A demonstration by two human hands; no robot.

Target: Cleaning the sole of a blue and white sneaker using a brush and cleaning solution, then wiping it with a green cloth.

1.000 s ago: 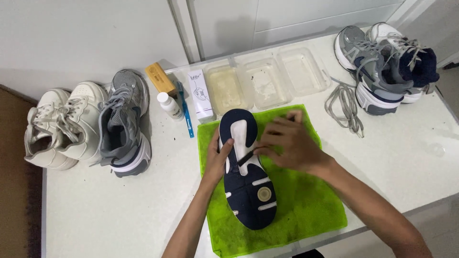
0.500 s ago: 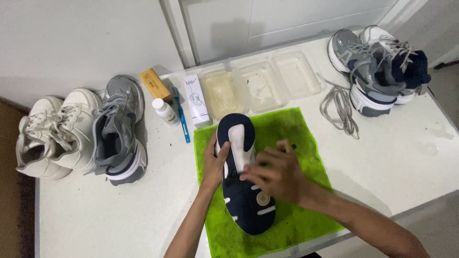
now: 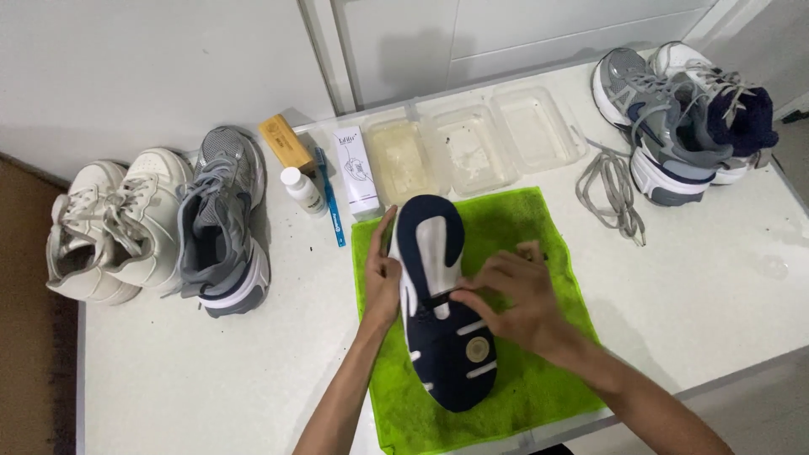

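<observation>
Navy shoe (image 3: 438, 303) between both hands (image 3: 455, 291)

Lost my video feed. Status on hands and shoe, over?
Left hand steadies the navy shoe, sole up on the green towel. Right hand fingers on the sole. Nothing in the way.

We see a fuzzy green cloth towel (image 3: 522, 227), a navy shoe's matt rubber sole (image 3: 438, 295), clear plastic trays (image 3: 472, 147), and a smooth white counter (image 3: 716, 278).

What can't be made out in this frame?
Head view only:
- Upper of the navy sneaker turned sole-up: hidden underneath.
- Right hand fingertips: whether they hold anything, too small to tell.
- Green microfibre cloth near edge: cut off by frame bottom.
- Left hand palm: hidden against the sneaker's side.
</observation>
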